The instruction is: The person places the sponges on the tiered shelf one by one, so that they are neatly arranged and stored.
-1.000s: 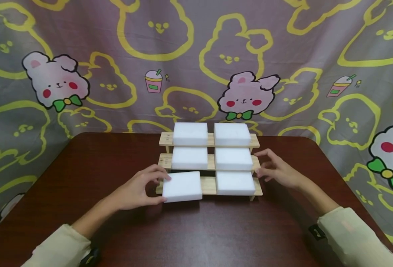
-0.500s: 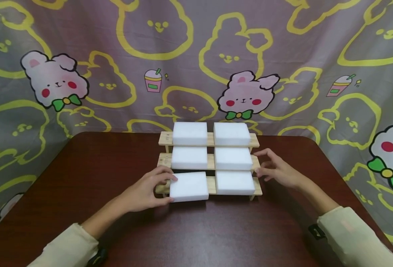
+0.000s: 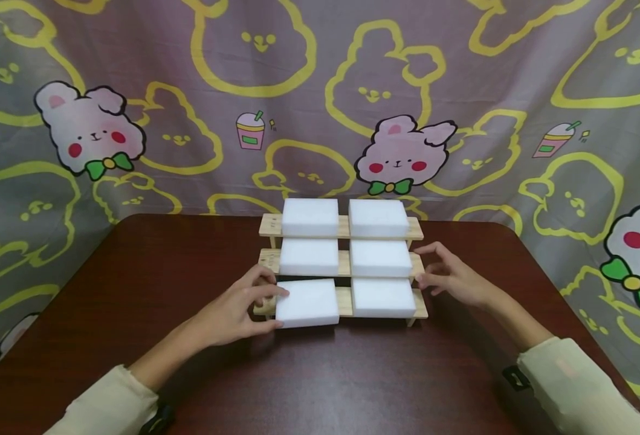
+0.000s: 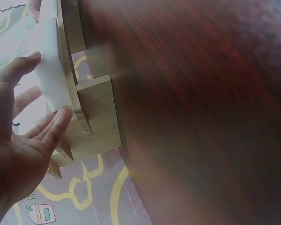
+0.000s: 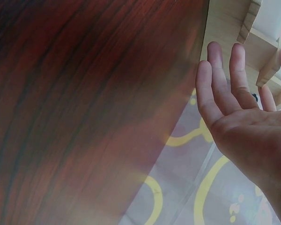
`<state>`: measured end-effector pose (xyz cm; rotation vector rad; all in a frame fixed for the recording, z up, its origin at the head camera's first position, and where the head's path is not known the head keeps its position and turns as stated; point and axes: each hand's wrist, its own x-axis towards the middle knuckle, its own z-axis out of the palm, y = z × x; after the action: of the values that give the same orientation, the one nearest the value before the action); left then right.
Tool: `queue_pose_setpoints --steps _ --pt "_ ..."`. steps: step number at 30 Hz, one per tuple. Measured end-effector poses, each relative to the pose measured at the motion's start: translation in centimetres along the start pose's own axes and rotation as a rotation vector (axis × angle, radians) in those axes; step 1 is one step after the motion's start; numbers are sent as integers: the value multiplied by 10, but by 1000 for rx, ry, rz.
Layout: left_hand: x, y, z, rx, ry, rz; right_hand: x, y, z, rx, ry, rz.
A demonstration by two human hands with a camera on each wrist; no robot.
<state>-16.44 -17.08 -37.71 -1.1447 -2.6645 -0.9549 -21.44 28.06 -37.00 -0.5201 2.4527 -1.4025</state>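
Note:
A three-tier wooden stand (image 3: 344,302) carries white foam blocks, two on each step. My left hand (image 3: 235,311) holds the bottom-left block (image 3: 307,302) at its left end, one finger on top and the thumb at the near corner. That block lies slightly askew, its near edge jutting past the front of the step. In the left wrist view, fingertips (image 4: 64,115) meet the end of the block (image 4: 55,77). My right hand (image 3: 455,279) is at the stand's right end, fingers loosely spread beside the middle step; the right wrist view shows those fingers (image 5: 218,77) fairly straight.
The stand is on a dark red-brown wooden table (image 3: 341,380). Beside the held block is the bottom-right block (image 3: 383,297). Two blocks fill the middle step and two the top one. A patterned cloth (image 3: 320,121) hangs behind the table.
The bottom-left block and my left hand have shifted right along the bottom step, mostly in the first half second. Some left fingers have since lifted slightly. My right hand has stayed put.

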Motion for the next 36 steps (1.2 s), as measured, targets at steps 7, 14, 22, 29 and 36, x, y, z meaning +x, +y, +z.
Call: queue_pose_setpoints --steps 7,14,22,29,36 --pt "4 -2 1 -66 -28 12 -1 0 0 3 1 0" --pt "8 -3 3 -154 -33 -19 -1 1 -1 7 -2 -2" --pt "11 -7 4 -187 -15 -21 0 0 -1 8 -2 -1" --pt "14 -7 3 -174 -13 -28 1 0 -1 4 -4 2" --pt "15 -8 3 -169 -12 -17 1 0 -1 10 -2 8"
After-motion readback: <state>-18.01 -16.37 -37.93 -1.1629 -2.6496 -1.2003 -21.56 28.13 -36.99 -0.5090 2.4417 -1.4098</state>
